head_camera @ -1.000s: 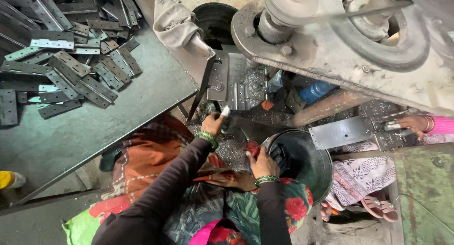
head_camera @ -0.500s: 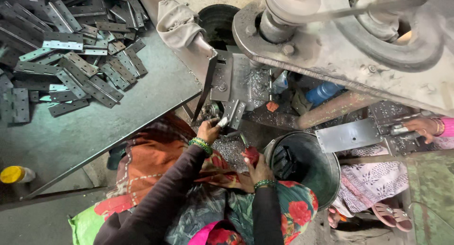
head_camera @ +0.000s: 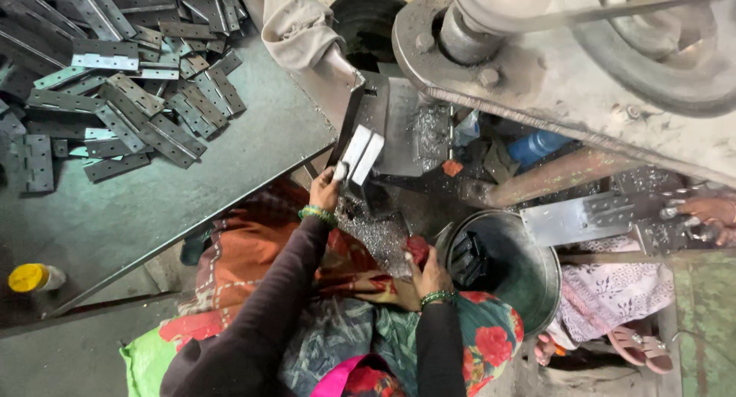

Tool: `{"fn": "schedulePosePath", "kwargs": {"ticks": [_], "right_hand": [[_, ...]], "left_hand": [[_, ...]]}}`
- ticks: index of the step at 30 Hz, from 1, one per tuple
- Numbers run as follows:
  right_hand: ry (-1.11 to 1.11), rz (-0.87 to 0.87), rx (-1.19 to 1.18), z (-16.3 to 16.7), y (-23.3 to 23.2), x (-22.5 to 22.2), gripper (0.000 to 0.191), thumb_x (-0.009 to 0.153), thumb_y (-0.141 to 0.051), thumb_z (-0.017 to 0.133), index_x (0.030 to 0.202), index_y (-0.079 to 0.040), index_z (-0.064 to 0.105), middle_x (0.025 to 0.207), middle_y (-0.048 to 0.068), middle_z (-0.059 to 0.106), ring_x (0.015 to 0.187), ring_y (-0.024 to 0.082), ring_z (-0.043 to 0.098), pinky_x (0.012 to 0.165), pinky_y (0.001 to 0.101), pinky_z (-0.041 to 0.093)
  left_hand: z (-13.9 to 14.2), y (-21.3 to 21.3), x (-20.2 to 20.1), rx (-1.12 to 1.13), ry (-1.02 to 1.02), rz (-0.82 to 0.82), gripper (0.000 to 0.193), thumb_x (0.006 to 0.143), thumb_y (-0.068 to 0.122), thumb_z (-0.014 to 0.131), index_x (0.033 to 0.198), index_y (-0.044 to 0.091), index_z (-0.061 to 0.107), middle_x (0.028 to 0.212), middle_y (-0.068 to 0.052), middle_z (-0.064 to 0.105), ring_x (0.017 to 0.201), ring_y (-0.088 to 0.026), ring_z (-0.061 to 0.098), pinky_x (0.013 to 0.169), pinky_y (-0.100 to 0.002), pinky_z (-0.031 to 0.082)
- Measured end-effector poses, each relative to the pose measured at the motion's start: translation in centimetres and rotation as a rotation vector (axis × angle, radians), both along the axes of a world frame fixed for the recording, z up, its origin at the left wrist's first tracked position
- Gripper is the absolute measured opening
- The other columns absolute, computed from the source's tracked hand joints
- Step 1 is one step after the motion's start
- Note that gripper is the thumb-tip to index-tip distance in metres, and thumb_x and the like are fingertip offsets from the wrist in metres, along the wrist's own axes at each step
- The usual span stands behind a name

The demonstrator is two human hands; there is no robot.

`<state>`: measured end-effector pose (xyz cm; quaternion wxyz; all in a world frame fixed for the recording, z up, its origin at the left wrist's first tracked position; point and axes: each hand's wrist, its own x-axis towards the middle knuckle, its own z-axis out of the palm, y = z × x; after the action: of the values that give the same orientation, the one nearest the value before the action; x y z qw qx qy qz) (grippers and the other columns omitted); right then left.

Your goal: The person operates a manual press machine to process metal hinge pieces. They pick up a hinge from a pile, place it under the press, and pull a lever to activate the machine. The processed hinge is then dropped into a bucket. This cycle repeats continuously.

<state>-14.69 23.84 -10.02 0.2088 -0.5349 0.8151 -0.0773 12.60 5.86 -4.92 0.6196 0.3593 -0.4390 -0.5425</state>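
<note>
Steel hinge plates [head_camera: 115, 82] lay heaped in a loose pile on the grey tabletop [head_camera: 192, 205], so much stock looked unworked, though whether any of it had already gone through the machine [head_camera: 552, 75] could not be told. In the head view, the left hand [head_camera: 328, 190] pinched a bright folded metal piece [head_camera: 359, 154] by its lower end and held it up against the machine's bed [head_camera: 399, 121], just left of the scatter of shavings [head_camera: 376, 232]. The right hand [head_camera: 429, 270] was closed on a small red object [head_camera: 418, 250] beside the metal bucket [head_camera: 529, 289], which held a few dark parts. Another person's hand [head_camera: 709, 210] rested on a perforated plate [head_camera: 590, 217] at the right.

Half a second earlier the left hand sat lower, nearer the lap; by now it had risen with the piece towards the bed, while the right hand had scarcely moved.
</note>
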Motion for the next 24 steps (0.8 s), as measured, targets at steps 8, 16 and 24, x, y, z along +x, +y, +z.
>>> {"fn": "schedulePosePath", "kwargs": {"ticks": [8, 16, 24], "right_hand": [[0.000, -0.033, 0.062, 1.4, -0.4, 0.5, 0.075, 0.088, -0.068, 0.055, 0.146, -0.022, 0.044, 0.117, 0.027, 0.069, 0.102, 0.051, 0.066, 0.086, 0.0596, 0.052], [-0.065, -0.004, -0.061, 1.8, -0.2, 0.4, 0.071, 0.088, -0.067, 0.057, 0.138, -0.016, 0.049, 0.121, 0.024, 0.069, 0.107, 0.048, 0.065, 0.088, 0.0564, 0.051], [-0.045, 0.000, -0.046, 0.3, -0.4, 0.0, 0.074, 0.088, -0.067, 0.056, 0.139, -0.014, 0.047, 0.116, 0.025, 0.070, 0.104, 0.048, 0.067, 0.086, 0.0568, 0.052]], "left_hand": [[-3.4, -0.9, -1.3, 0.124, 0.140, -0.073, 0.019, 0.101, 0.010, 0.064, 0.115, 0.000, 0.073, 0.096, 0.005, 0.068, 0.082, -0.004, 0.056, 0.071, -0.020, 0.044], [-1.0, -0.7, -9.7, 0.751, -0.092, 0.064, 0.029, 0.094, 0.023, 0.069, 0.117, 0.005, 0.073, 0.087, -0.008, 0.069, 0.070, -0.020, 0.059, 0.063, -0.040, 0.049], [6.3, 2.1, -4.9, 0.187, -1.120, -0.130, 0.041, 0.090, 0.029, 0.066, 0.128, 0.013, 0.070, 0.120, -0.011, 0.073, 0.114, -0.027, 0.068, 0.100, -0.037, 0.054]]}}
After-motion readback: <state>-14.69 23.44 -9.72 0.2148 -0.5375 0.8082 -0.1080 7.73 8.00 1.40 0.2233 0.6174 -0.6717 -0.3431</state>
